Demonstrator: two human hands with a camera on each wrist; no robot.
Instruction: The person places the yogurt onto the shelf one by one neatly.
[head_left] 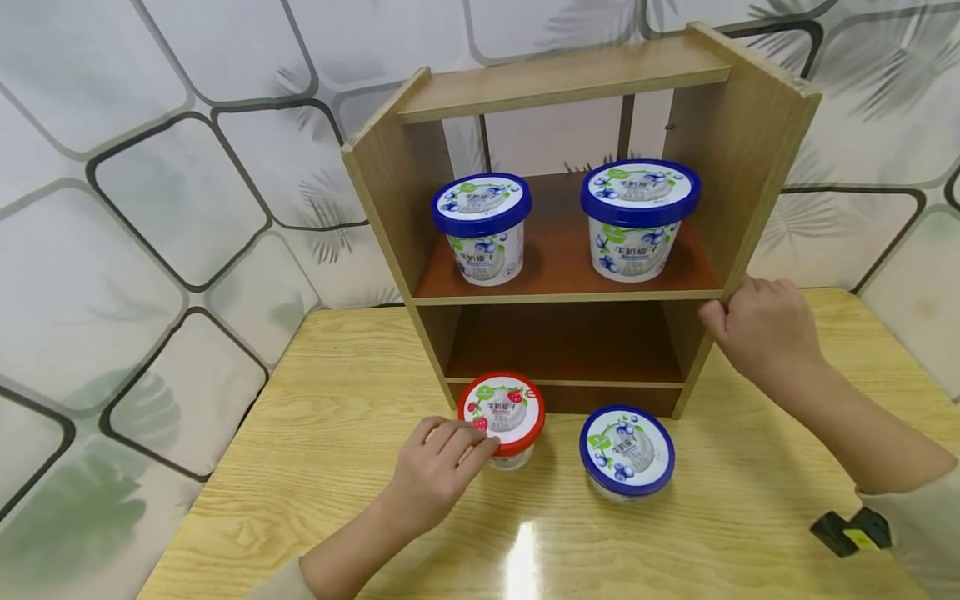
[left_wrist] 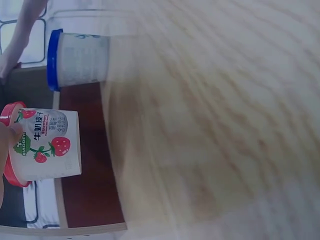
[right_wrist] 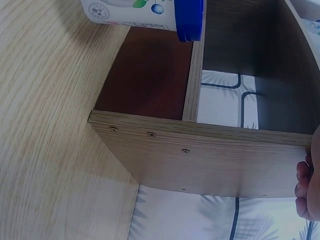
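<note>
Tub with a red lid [head_left: 504, 408] is held in my left hand [head_left: 431, 475], which is narrowed on it at the near left of the rim. From the left wrist its side shows printed strawberries, and its base is raised off the wooden table [head_left: 352, 375], in front of the lower part of the shelf unit [head_left: 772, 158], towards the left. My right hand [head_left: 776, 333] grips the front edge of the unit's right side panel, about level with the middle board [head_left: 555, 296]; in the right wrist view its fingers [right_wrist: 302, 187] lie bent at the panel's outer face, cut off by the picture's border, so I cannot tell how all of them sit.

Just in front of the unit, to the right of what my left hand holds and apart from it, a blue-lidded tub [head_left: 628, 450] stands upright on the table. Two more with blue lids stand upright on the middle board: the left shelf tub [head_left: 483, 225] near the left panel, the right shelf tub [head_left: 639, 221] near the right one, with a wide gap between them. Behind everything hangs pale sheeting [head_left: 176, 200] with dark rounded lines and leaf shapes. By my right sleeve [head_left: 911, 521] is a small black object [head_left: 851, 533] with a yellow patch
</note>
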